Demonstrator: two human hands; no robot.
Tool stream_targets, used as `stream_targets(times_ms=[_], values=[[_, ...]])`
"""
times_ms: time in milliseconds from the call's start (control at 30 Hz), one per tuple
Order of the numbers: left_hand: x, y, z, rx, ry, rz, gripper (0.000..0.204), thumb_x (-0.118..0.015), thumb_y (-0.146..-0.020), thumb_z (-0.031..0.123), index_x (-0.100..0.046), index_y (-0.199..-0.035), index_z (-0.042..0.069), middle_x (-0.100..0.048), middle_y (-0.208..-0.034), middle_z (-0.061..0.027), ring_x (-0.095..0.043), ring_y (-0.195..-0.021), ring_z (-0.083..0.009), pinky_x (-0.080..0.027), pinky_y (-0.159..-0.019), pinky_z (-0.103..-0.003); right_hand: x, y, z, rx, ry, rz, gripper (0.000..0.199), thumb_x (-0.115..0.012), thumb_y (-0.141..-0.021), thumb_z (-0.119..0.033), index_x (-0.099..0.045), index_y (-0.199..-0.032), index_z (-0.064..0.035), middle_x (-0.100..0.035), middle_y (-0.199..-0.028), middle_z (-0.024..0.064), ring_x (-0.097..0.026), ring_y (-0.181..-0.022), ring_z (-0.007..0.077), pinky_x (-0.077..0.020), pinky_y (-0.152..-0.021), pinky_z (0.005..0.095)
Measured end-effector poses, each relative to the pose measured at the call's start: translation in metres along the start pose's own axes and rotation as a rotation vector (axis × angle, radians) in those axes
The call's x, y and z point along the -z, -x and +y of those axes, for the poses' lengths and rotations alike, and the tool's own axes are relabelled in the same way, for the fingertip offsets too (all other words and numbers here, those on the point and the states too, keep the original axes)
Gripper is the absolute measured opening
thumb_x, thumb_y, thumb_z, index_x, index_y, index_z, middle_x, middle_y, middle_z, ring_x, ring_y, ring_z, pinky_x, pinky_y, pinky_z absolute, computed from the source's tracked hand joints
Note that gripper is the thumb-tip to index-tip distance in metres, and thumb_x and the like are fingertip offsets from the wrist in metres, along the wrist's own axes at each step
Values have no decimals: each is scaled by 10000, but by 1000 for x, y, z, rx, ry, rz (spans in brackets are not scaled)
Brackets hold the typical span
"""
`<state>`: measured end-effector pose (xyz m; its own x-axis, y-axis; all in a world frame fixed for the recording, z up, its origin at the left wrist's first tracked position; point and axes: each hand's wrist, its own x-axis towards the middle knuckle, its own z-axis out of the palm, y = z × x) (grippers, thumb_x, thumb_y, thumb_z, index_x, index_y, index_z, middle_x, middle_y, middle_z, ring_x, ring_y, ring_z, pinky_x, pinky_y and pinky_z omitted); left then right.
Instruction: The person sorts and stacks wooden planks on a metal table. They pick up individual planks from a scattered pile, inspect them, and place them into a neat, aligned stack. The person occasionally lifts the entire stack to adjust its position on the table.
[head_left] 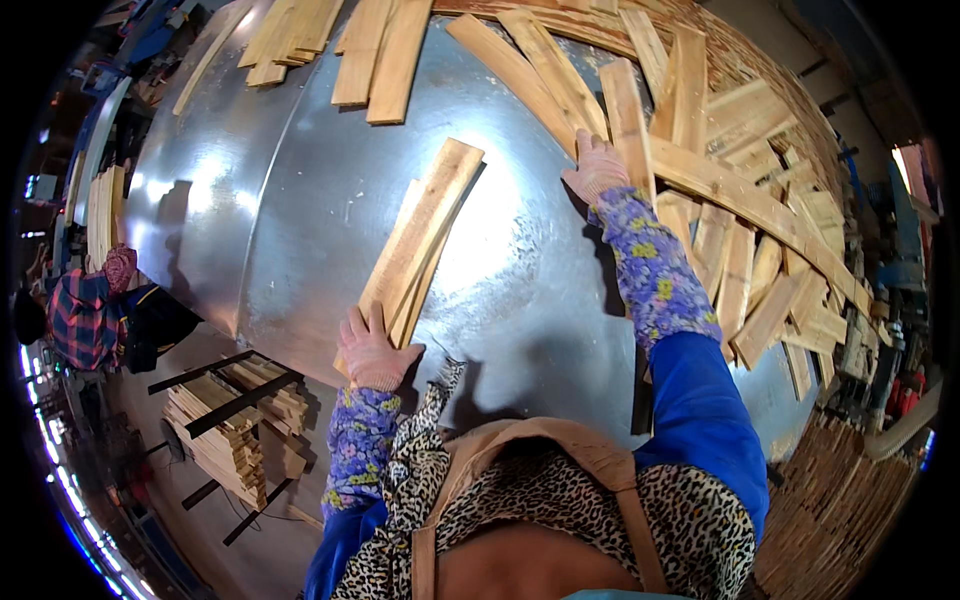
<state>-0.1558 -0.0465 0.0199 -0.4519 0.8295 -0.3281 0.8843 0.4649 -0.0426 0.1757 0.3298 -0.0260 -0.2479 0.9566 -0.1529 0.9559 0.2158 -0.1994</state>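
- Head view: a person in pink gloves stands at a big shiny metal table (300,200), with wooden slats scattered round its far and right edges.
- The left hand (372,352) is closed over the near end of a small stack of slats (420,235); fingers lie on top, curled round the end, so it is gripping rather than just resting. The stack lies flat on the table, angled away from the person toward the upper right, a couple of boards deep and a little fanned.
- The right hand (597,165) is stretched well out, fingers bent down onto a single slat (628,120) at the edge of the loose pile (760,250) on the right. It looks pressed on the board; whether the thumb has hooked under it I cannot tell.
- My judgement of doing this well: keep the left hand firm on the stack's end so the boards stay square, and draw the new slat across the metal rather than lifting it over the others.
- The neighbouring slats overlap it closely, so a sideways pull could drag one along.
- Far left, another person in a plaid shirt (80,320) is nearby; below the table's edge sits a stack of wood (225,430) on the floor.
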Motion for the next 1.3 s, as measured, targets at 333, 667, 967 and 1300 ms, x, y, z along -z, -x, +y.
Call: stream_targets(times_ms=[333,667,967,1300], values=[[-17,8,-12,155,103,-30,1094,-873,-782,521,-401,-1682,117,-585,-1493,-189,-524,-1409,-423,-427,-1185,-547,39,-74,40,-157,9,-172,1176,-908,-767,-471,-299,-1692,-75,-584,-1486,329,-615,-1387,450,-517,-1183,498],[-25,11,-9,89,155,194,964,-845,-747,451,-507,-1568,76,-601,-1425,-200,-573,-1314,-431,-455,-1108,-584,31,3,-41,-244,-888,-275,946,-859,-878,-256,-368,-1624,58,-746,-1216,251,-768,-923,313,-650,-857,440],[-33,5,-20,-10,197,88,1098,-915,-668,422,-451,-1595,59,-578,-1413,-236,-586,-1281,-466,-493,-1086,-584,92,-76,-131,-111,-669,90,986,-791,-908,-523,-417,-1664,-13,-630,-1497,279,-629,-1394,374,-524,-1133,493],[-11,-9,15,8,190,-108,1144,-883,-757,360,-290,-1696,85,-542,-1482,-283,-604,-1296,-463,-518,-1131,-513,21,73,11,-505,-173,-42,1067,-864,-846,-434,-321,-1686,-62,-580,-1458,352,-650,-1337,428,-523,-1169,510]])
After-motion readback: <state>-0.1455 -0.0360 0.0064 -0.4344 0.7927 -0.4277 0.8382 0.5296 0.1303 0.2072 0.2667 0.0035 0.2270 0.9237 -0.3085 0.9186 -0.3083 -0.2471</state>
